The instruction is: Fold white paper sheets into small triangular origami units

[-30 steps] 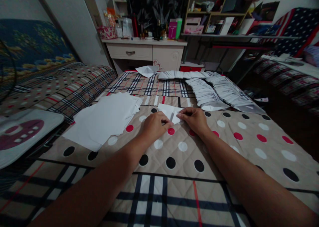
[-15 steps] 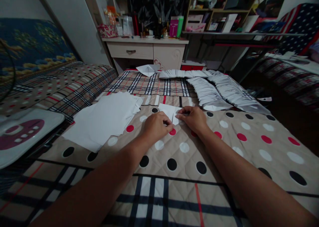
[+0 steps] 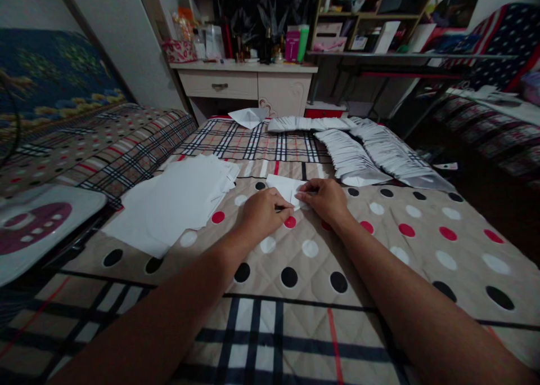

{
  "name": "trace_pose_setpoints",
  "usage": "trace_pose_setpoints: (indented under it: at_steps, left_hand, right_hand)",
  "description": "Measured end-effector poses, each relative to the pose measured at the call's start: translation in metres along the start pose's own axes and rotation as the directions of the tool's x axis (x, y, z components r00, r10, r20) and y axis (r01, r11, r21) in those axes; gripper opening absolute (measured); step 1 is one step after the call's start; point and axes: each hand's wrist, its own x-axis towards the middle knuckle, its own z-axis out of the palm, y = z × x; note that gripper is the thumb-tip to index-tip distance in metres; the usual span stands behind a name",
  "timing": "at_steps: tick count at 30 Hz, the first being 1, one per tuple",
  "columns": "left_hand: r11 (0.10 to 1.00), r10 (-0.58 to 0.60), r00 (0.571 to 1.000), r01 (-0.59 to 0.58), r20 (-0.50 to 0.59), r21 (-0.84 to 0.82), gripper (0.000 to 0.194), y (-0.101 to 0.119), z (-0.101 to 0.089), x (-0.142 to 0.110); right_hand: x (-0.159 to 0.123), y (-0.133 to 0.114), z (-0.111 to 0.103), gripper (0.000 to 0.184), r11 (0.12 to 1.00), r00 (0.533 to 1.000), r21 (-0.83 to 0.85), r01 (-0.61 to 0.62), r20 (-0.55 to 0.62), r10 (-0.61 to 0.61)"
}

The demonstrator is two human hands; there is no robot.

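A small folded white paper (image 3: 283,186) lies on the polka-dot quilt (image 3: 379,250) in front of me. My left hand (image 3: 262,211) is curled, its fingertips pinching the paper's near edge. My right hand (image 3: 325,200) is also curled and presses down on the paper's right side. Both hands touch the same sheet and nearly meet. To the left lies a loose pile of flat white sheets (image 3: 172,199). Beyond my right hand, long fanned rows of folded white papers (image 3: 363,154) stretch toward the bed's far edge.
A single folded paper piece (image 3: 248,116) sits at the bed's far end. A white-and-maroon scale-like device (image 3: 37,227) lies at the left. Behind the bed stand a cluttered dresser (image 3: 244,84) and shelves (image 3: 379,30). A dark gap (image 3: 485,193) runs along the bed's right.
Both hands stay on the folded paper with only slight finger shifts; the view has tilted a little.
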Motion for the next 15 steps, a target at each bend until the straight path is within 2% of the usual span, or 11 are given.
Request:
trace_pose_setpoints:
  at_steps: [15]
  left_hand:
    - [0.997, -0.073, 0.997, 0.072, 0.029, 0.035, 0.014, 0.0076, -0.0029, 0.0013]
  right_hand:
    - [-0.0019, -0.0015, 0.0016, 0.019, 1.000, 1.000, -0.003, -0.011, -0.010, 0.011]
